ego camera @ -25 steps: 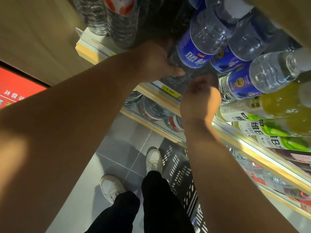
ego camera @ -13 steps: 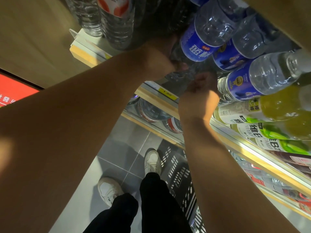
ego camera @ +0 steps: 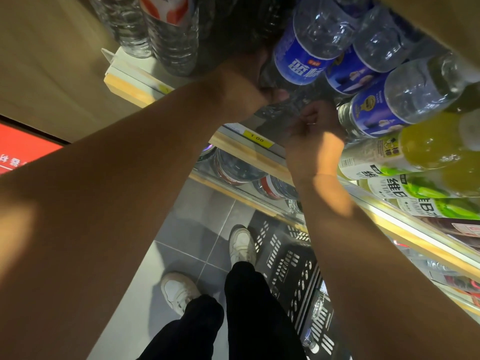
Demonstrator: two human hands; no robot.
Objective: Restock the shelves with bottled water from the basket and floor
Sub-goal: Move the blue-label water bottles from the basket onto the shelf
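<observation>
A clear water bottle [ego camera: 283, 106] with a blue label lies tilted at the front of the upper shelf [ego camera: 233, 149]. My left hand [ego camera: 241, 84] grips its body from the left, thumb across the plastic. My right hand [ego camera: 311, 131] is just below and to the right, its fingers curled against the bottle's bottom end. The black basket [ego camera: 280, 258] stands on the floor beside my feet, with a few bottles [ego camera: 318, 307] showing inside. My forearms hide much of the shelf front.
Blue-labelled water bottles [ego camera: 374, 110] fill the shelf to the right, and yellow drinks [ego camera: 431, 149] beyond them. Red-labelled bottles [ego camera: 168, 27] stand at the left. A lower shelf holds more bottles [ego camera: 233, 168]. A yellow price tag [ego camera: 257, 139] sits on the shelf edge.
Both hands have moved a little deeper into the shelf with the bottle. The right hand has come up closer to the bottle's bottom end.
</observation>
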